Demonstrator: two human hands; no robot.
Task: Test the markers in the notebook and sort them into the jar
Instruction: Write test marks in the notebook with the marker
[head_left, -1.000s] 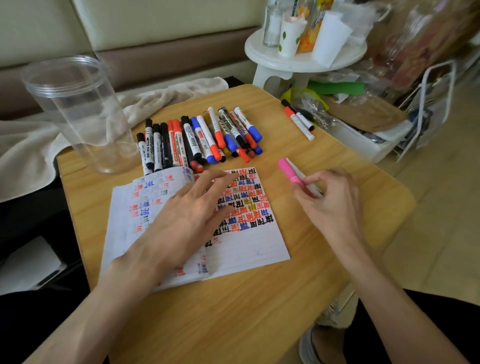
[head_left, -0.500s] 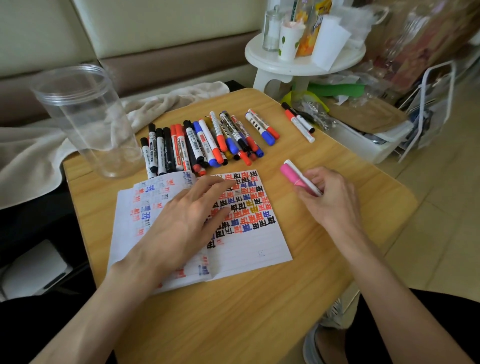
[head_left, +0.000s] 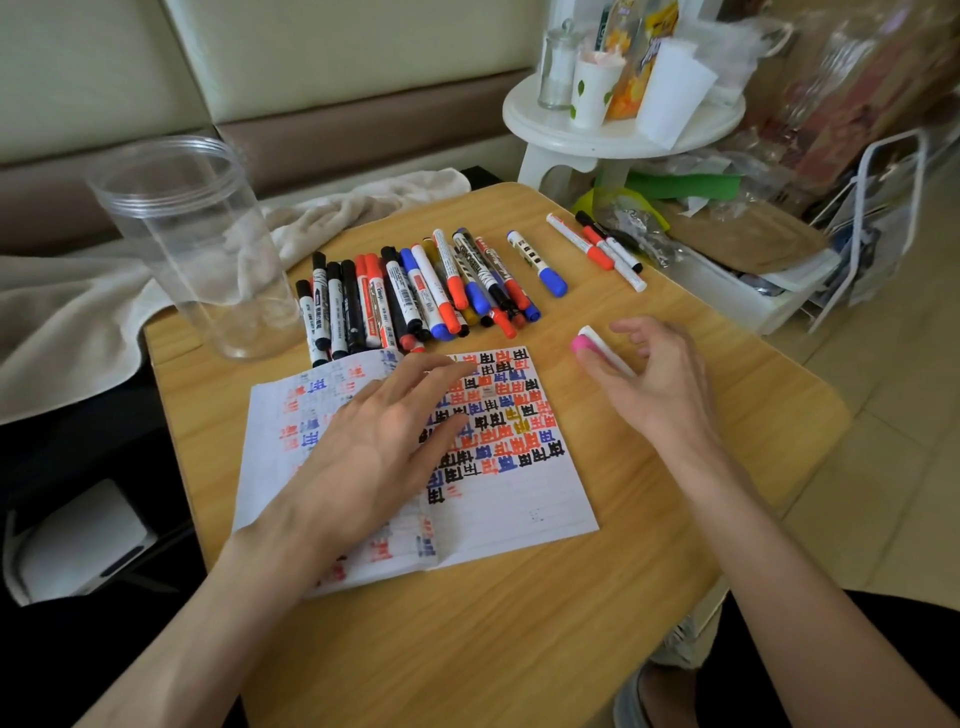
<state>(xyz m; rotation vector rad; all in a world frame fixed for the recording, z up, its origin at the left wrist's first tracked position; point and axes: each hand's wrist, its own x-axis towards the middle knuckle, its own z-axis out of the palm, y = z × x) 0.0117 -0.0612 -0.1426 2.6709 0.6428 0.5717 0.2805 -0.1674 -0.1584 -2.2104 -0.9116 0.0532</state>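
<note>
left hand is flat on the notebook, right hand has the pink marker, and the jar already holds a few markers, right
No: in the head view the jar is empty; the markers lie on the table beside it. The rest holds.

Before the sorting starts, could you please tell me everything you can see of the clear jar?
The jar is a tall, clear cylinder, seemingly plastic, with a ridged rim and no lid. It stands upright and empty at the far left corner of the wooden table, left of the row of markers and apart from them. The left hand and right hand do not touch it; a pale cloth lies behind it.
</note>
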